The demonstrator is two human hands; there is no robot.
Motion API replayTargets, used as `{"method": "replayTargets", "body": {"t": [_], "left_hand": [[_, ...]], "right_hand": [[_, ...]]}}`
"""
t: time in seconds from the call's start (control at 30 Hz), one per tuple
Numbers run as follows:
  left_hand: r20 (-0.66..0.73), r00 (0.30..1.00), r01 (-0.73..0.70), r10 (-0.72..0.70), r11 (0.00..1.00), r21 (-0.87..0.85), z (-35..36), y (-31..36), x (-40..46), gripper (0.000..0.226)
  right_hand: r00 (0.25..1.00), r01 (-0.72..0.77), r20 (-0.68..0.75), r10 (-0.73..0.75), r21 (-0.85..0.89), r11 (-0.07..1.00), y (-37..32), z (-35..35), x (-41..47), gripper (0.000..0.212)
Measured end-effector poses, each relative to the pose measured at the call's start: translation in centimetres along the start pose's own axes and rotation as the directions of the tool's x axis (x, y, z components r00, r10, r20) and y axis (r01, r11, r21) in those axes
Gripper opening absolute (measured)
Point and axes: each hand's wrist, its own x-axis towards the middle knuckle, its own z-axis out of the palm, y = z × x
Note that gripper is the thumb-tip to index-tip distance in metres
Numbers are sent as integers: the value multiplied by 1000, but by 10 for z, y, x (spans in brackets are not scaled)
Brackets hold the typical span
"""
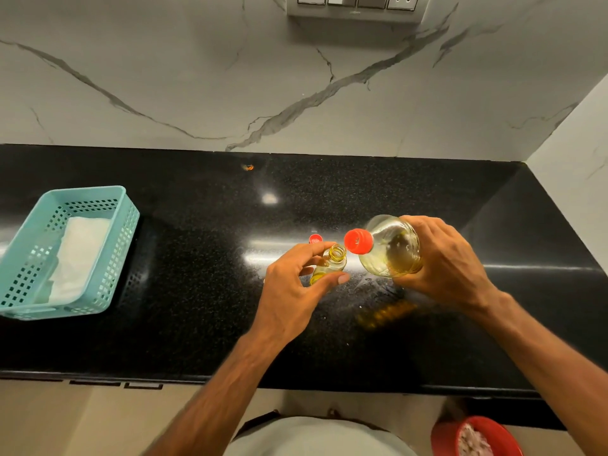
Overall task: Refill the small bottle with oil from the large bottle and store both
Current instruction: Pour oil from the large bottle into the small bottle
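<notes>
Small bottle (330, 263) uncapped, some yellow oil inside, gripped by left hand (296, 284) over black table (197, 258). Large bottle (390, 246), red-capped, part full, tilted in right hand (450, 261), cap near small mouth. Loose red cap (315, 238) behind. Teal basket (98, 195) far left holds white cloth (79, 255).

A home kitchen is shown. A polished black granite counter (197, 258) is set across the middle of the frame against a white marble-veined backsplash (197, 77), into which a switch and socket panel (357, 6) is fitted at the top. Oil bottles (390, 246) are held over the counter at centre right. A teal basket (108, 258) is placed at the left, and a red bin (442, 436) is seen at the lower right.
</notes>
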Motion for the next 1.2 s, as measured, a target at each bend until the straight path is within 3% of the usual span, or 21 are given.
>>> {"method": "replayTargets", "body": {"t": [1.2], "left_hand": [[27,1000,0,-1,999,37,6,9,10,40]], "right_hand": [[989,126,109,-105,-218,968,7,-48,24,97]]}}
